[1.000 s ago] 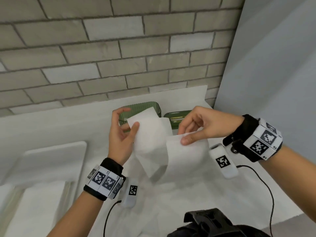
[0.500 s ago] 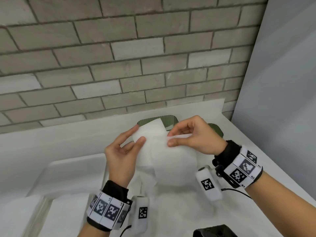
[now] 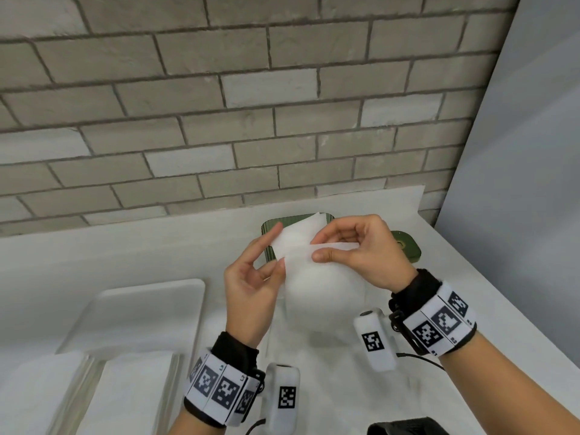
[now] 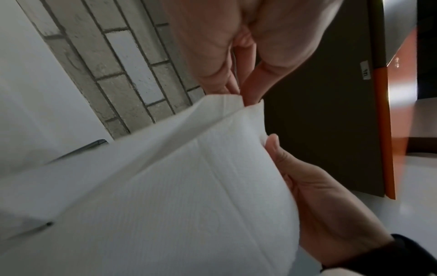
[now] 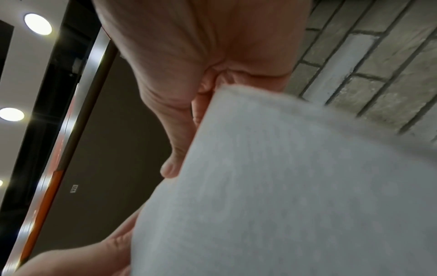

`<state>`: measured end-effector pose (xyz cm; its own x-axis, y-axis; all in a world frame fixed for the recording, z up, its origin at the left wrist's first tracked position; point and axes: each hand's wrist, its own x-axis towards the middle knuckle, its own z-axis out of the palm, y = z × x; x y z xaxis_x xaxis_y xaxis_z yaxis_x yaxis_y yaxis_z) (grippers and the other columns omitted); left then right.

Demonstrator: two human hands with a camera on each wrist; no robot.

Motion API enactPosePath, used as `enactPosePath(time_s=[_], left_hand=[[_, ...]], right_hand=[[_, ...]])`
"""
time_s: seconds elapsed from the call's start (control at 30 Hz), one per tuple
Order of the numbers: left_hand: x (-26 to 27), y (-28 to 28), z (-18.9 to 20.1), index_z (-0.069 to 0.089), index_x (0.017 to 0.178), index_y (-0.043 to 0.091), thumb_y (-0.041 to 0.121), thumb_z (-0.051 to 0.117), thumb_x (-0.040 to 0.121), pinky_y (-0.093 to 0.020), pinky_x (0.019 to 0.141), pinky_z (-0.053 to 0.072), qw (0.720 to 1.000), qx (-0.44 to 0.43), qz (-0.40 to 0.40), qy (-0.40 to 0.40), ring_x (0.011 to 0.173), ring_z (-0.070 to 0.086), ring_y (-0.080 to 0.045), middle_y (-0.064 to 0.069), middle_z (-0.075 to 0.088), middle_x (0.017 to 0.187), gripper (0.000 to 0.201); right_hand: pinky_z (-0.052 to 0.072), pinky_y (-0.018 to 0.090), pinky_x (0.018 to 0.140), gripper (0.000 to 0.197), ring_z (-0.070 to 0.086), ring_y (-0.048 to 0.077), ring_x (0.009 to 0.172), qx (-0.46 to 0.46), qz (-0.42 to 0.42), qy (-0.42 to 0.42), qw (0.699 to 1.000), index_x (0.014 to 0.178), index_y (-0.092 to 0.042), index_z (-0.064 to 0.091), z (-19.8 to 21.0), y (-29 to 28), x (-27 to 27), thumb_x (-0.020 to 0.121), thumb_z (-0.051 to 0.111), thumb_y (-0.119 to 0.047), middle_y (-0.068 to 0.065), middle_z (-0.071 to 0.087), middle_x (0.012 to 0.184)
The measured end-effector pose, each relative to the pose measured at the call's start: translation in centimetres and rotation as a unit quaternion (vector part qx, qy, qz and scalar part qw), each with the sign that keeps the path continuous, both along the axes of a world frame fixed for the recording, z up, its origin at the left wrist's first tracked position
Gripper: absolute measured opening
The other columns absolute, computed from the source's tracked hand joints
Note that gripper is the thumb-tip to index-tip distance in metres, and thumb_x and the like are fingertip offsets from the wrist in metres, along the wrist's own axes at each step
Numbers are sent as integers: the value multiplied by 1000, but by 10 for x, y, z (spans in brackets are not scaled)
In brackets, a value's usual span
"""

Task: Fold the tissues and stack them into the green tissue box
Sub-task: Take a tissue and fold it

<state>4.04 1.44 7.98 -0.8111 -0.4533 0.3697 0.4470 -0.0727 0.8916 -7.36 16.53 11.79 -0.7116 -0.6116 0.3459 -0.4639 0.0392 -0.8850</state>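
Folding a soft white paper tissue point(image 3: 317, 277) in mid-air over our white desk point(image 3: 345, 387).
Our right hand point(image 3: 361, 249) pinches its top edge, our left hand point(image 3: 251, 277) pinches the left side, with the ribbed green plastic tissue box point(image 3: 270, 227) just behind.

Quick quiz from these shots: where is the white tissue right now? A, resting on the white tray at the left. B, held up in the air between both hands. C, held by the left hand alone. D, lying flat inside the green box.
B: the tissue hangs above the counter, pinched by the right hand and the left hand, in front of the green box.
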Motion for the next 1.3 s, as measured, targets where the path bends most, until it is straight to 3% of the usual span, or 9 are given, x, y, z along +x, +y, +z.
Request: enactPosePath(time_s=[0.27,0.4,0.6,0.73,0.83,0.97,1.07,1.13,1.3], left_hand=[[1,2,-2,58,129,8,-11,55,90,-34,82,57,1000,4,1,14,93,71,-27,-13,59,134,43],[1,3,-2,61,127,14,-1,55,87,-46,88,55,1000,5,2,20,97,69,-33,-17,58,135,43],[0,5,-4,66,123,19,1,59,87,-37,83,57,999,-17,40,27,97,69,-31,-11,61,132,42],[-1,1,-5,66,120,8,-2,58,91,-48,88,56,996,19,84,7,111,65,-33,-15,65,125,31],[0,-8,-2,67,118,10,-7,57,91,-39,86,58,994,-12,108,-20,99,70,-24,-9,68,121,34],[2,-14,2,68,111,14,-9,61,88,-26,69,58,990,-85,103,-45,70,71,-15,17,74,88,34],[2,-14,7,67,98,7,-12,63,85,-41,74,58,991,-106,79,-30,74,74,-28,-2,73,99,23],[1,-13,8,69,94,4,-12,63,85,-36,71,58,994,-89,62,-22,76,74,-29,-12,73,96,20],[1,-11,12,74,90,6,-5,59,89,-33,69,57,997,-60,48,8,86,69,-22,-9,70,98,19]], right_hand=[[54,34,87,23,69,25,79,-45,-28,0,999,85,-13,74,-4,-5,5,66,86,-16,6,74,82],[52,27,86,28,69,18,75,-35,-37,3,999,93,-22,75,-9,-6,2,67,86,-21,6,72,73],[51,22,84,14,67,10,82,-8,-62,23,998,80,-18,75,-13,-6,3,71,83,-23,-5,74,82],[46,17,78,13,60,7,81,13,-69,72,995,78,-18,73,-15,-3,3,72,82,-25,-9,67,83],[37,12,81,12,52,7,94,54,-41,112,991,77,-22,72,-13,2,2,72,82,-28,-8,55,94],[39,27,99,11,49,8,116,93,28,143,985,75,-24,71,-2,1,0,72,82,-28,-13,54,114],[38,29,102,11,49,7,118,114,45,164,979,75,-24,72,10,-5,-3,72,82,-28,-11,56,119],[39,28,101,11,51,7,115,110,43,168,979,75,-23,73,15,-8,-6,72,82,-27,-10,58,118],[43,34,99,11,55,7,110,114,29,173,978,76,-23,73,22,-13,-12,72,83,-26,-10,61,113]])
